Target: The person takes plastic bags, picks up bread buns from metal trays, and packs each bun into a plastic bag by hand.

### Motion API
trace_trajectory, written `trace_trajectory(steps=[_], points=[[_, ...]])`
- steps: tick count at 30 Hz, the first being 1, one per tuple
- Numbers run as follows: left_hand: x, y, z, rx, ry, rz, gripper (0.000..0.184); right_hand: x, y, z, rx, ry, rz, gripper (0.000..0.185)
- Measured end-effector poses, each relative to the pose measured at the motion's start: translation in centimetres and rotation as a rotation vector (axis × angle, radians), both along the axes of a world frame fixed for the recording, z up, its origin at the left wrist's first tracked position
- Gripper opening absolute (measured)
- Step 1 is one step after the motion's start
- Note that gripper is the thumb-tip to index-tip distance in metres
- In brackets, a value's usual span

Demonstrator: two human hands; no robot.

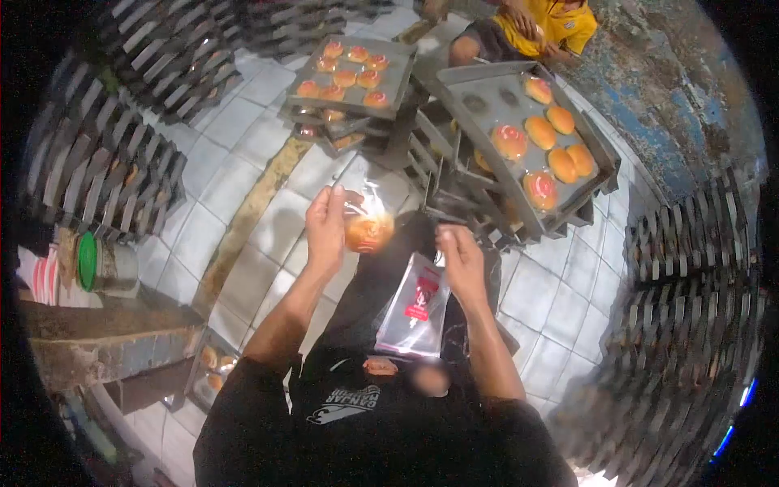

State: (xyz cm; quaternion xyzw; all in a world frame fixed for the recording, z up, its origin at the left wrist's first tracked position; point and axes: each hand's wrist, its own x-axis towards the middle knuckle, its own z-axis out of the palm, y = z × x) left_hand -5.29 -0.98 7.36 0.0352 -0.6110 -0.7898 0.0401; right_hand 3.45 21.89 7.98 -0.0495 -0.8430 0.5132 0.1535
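My left hand pinches the top of a clear plastic bag with a round golden bun inside, held above my lap. The bag's upper part shines with glare. My right hand is to the right, level with the bun, its thumb and fingers pressed together. Whatever is between those fingertips is too small to make out. On my lap, just below that hand, rests a stack of clear plastic bags with red and white print.
A metal tray of glossy buns sits ahead, on other trays. To its right, another stacked tray holds several buns, some red-topped. Beyond sits a person in a yellow shirt. Dark stacked trays line both sides. A green-rimmed container stands left.
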Motion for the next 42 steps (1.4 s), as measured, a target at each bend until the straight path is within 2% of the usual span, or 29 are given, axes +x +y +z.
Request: trace_trajectory(steps=[2, 4, 6, 8, 10, 11, 12, 13, 14, 16, 17, 18, 20, 22, 23, 24, 25, 26, 28, 30, 32, 34, 35, 36, 37, 39, 40, 41, 42], points=[[-0.3, 1.6, 2.3, 0.223, -0.06, -0.131, 0.033, -1.3, -1.7, 2.5, -0.378, -0.116, -0.019, 0.03], [-0.1, 2.3, 2.4, 0.206, -0.047, -0.171, 0.033, -1.2, -1.6, 4.8, -0.367, -0.177, 0.036, 0.027], [0.5, 2.8, 2.7, 0.343, -0.107, -0.244, 0.036, -0.8, -1.9, 7.2, 0.106, 0.047, 0.078, 0.024], [0.9, 2.6, 2.6, 0.334, -0.117, -0.254, 0.034, -0.4, -2.2, 9.2, 0.15, 0.104, 0.069, 0.023], [1.5, 2.9, 2.6, 0.161, -0.107, -0.183, 0.031, -0.2, -2.2, 9.7, 0.141, 0.283, 0.041, 0.025], [1.4, 3.2, 2.0, 0.158, -0.127, -0.194, 0.031, -1.3, -1.3, 8.5, 0.114, 0.2, 0.036, 0.03], [0.5, 3.7, 1.2, -0.015, -0.017, -0.089, 0.03, -2.5, -0.1, 7.3, -0.099, -0.098, -0.008, 0.032], [0.1, 3.9, 0.8, -0.186, 0.104, 0.019, 0.029, -3.1, 1.0, 5.5, -0.276, -0.176, 0.002, 0.032], [0.7, 3.7, 0.6, -0.187, 0.101, 0.018, 0.029, -3.6, 1.7, 4.6, -0.449, -0.248, 0.022, 0.033], [2.3, 2.7, 0.1, -0.42, 0.38, 0.05, 0.027, -1.7, 1.5, 4.7, -0.459, -0.323, 0.031, 0.03], [4.3, 1.8, 0.5, -0.354, 0.257, -0.06, 0.025, 1.0, 1.1, 4.1, -0.483, -0.418, 0.013, 0.027], [5.8, 1.3, -1.4, -0.355, 0.24, -0.063, 0.025, 2.8, 1.2, 0.3, -0.604, -0.428, 0.029, 0.023], [7.9, 0.5, -6.5, -0.197, -0.152, -0.256, 0.022, 6.2, 0.4, -3.1, -0.736, -0.65, 0.006, 0.017], [8.1, 0.1, -7.5, -0.164, -0.195, -0.274, 0.02, 8.2, -1.6, -4.0, -0.882, -0.614, -0.047, 0.018], [7.3, 0.1, -7.1, 0.056, -0.267, -0.345, 0.019, 8.3, -2.3, -2.9, -0.892, -0.619, -0.057, 0.018], [6.4, 0.3, -6.4, 0.28, -0.332, -0.416, 0.018, 7.9, -2.7, -0.6, -1.032, -0.55, -0.09, 0.019], [5.8, 2.0, -3.4, 0.378, -0.318, -0.363, 0.016, 6.8, -2.6, 0.8, -1.164, -0.464, -0.119, 0.02], [4.5, 3.3, -2.3, 0.379, -0.306, -0.38, 0.016, 5.9, -1.6, 0.9, -1.162, -0.443, -0.125, 0.02], [2.2, 5.7, -0.6, 0.617, -0.134, -0.428, 0.026, 4.2, 2.1, 1.3, -0.642, -0.157, -0.088, 0.021], [1.1, 8.1, 3.7, 0.615, -0.126, -0.44, 0.032, 1.0, 6.0, 5.9, -0.108, -0.018, -0.176, 0.021], [1.2, 9.2, 4.9, 0.618, -0.111, -0.448, 0.039, -3.5, 9.2, 8.3, 0.179, 0.233, -0.245, 0.024], [2.3, 8.5, 2.8, -0.081, 0.102, -0.557, 0.046, -7.2, 11.7, 9.1, 0.51, 0.354, -0.22, 0.028], [3.6, 7.8, 0.7, -0.223, 0.152, -0.631, 0.049, -8.2, 12.5, 9.5, 0.74, 0.389, -0.162, 0.03], [5.5, 7.1, -0.5, -0.331, 0.271, -0.609, 0.053, -7.8, 11.8, 9.8, 0.838, 0.294, -0.195, 0.037], [6.5, 5.8, -2.0, -0.665, 0.538, -0.556, 0.059, -6.8, 10.1, 9.7, 0.933, 0.204, -0.218, 0.045], [8.9, 3.5, -1.8, -0.997, 0.701, -0.486, 0.048, -3.4, 6.0, 8.5, 0.641, 0.063, -0.131, 0.045], [9.7, 2.5, -2.3, -1.127, 0.757, -0.469, 0.043, -0.8, 4.8, 6.2, 0.396, 0.055, 0.045, 0.05], [10.1, 2.0, -2.6, -1.141, 0.719, -0.467, 0.043, 1.6, 3.5, 4.3, 0.357, 0.04, 0.215, 0.055], [9.7, 1.5, -2.9, -1.058, 0.838, -0.503, 0.04, 3.5, 2.3, 3.9, 0.468, 0.103, 0.345, 0.054]])
